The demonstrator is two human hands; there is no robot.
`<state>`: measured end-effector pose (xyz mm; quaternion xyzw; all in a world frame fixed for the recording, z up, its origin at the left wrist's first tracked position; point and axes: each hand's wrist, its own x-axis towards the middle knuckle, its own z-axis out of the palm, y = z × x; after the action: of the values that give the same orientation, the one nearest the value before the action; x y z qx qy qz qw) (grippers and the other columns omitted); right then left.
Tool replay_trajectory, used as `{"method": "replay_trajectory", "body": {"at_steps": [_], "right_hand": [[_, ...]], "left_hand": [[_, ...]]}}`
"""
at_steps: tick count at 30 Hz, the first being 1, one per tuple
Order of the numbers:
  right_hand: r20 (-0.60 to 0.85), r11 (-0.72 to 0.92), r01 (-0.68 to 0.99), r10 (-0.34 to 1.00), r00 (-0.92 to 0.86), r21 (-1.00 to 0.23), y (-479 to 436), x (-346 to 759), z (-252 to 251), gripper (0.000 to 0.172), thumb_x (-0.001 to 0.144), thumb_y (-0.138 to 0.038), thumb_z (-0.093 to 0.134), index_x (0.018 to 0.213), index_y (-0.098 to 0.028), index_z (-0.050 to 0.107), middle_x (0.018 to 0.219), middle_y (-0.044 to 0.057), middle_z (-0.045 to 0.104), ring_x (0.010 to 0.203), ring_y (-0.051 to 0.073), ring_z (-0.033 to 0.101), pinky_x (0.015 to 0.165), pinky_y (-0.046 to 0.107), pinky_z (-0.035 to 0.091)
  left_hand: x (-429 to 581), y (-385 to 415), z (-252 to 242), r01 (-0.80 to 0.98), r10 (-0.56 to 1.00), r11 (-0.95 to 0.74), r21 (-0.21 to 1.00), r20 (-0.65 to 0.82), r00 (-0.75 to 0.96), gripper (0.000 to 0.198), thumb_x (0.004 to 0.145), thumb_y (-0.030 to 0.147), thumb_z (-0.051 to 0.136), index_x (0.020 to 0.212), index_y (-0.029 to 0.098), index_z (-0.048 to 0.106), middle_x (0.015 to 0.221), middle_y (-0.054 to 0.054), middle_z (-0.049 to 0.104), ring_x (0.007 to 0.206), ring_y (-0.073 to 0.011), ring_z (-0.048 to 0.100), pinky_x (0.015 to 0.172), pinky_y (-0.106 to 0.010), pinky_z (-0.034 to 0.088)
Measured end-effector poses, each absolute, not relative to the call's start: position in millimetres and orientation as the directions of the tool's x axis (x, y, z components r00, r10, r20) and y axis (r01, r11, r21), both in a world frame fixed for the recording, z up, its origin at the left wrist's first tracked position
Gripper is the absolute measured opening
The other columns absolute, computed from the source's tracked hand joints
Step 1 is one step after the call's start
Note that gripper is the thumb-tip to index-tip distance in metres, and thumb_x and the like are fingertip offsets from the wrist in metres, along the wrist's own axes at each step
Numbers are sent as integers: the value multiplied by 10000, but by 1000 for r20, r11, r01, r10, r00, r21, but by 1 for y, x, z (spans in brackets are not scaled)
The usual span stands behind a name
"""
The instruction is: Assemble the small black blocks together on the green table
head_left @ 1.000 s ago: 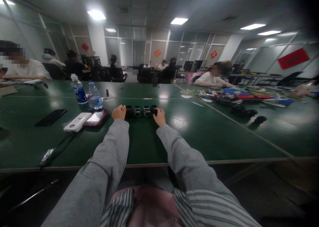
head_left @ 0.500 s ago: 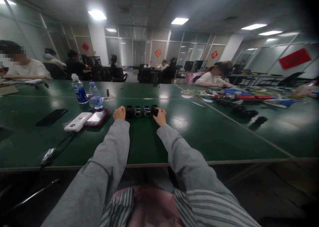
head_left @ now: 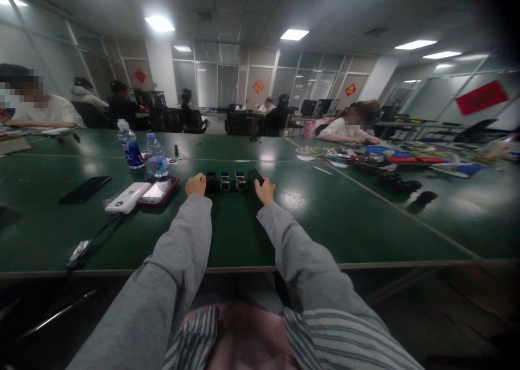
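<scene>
My right hand [head_left: 265, 190] grips a small black box-shaped object [head_left: 254, 176] between thumb and fingers, at the right end of a short row. The black object is tilted. My left hand [head_left: 196, 185] is curled into a fist at the row's left end, right beside another small black block [head_left: 210, 181]; no object shows in its fingers. Between the hands, two small blocks with blue tops and silvery fronts, a left one [head_left: 225, 180] and a right one [head_left: 240, 180], stand a little apart on the green table [head_left: 239, 224].
Left of my hands are a blue-labelled bottle [head_left: 130, 149], a clear water bottle [head_left: 156, 156], a red-edged phone [head_left: 159, 190], a white power bank [head_left: 127, 198] with a cable, and a black phone [head_left: 85, 189]. Rightward lie black objects [head_left: 398, 183] and clutter. People sit across and beyond.
My right hand has moved slightly right and tilted the black object away from the neighbouring block. My left hand stays almost in place.
</scene>
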<state>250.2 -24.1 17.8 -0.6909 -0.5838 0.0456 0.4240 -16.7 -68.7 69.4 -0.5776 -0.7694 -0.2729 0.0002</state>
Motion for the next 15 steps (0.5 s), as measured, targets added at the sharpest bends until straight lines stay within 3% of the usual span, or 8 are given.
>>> {"method": "replay_trajectory", "body": {"at_steps": [4,8,10,15], "right_hand": [[429,-9,749,816,388,-662,-27,250,17,471,833,-448,416,1102,-75,517,1113,231,535,1090,312,425,920,469,295],[544,120,801,791,280,-587,-29,251,16,560,755,-480,536,1174,-112,487,1135,192,529,1087,291,413,926,460,301],[554,145,813,796,242,-564,-29,253,17,518,756,-444,537,1155,-114,506,1113,172,549,1074,269,427,933,440,303],[476,111,724,818,322,-680,-27,256,19,404,848,-424,385,1041,-130,584,999,135,624,987,235,493,900,389,336]], "left_hand": [[-17,-68,69,891,888,176,418,323,-327,294,897,382,337,846,261,600,918,-66,649,831,-200,575,622,-260,332],[-16,-69,70,891,882,183,416,330,-336,297,897,375,337,838,257,603,907,-75,649,820,-206,574,610,-265,326],[-16,-70,70,890,880,188,415,331,-341,294,897,373,340,839,258,605,906,-73,650,818,-202,573,608,-262,324],[-16,-71,71,890,880,181,419,336,-337,296,899,364,342,835,255,609,900,-74,648,806,-198,570,611,-263,325]]}}
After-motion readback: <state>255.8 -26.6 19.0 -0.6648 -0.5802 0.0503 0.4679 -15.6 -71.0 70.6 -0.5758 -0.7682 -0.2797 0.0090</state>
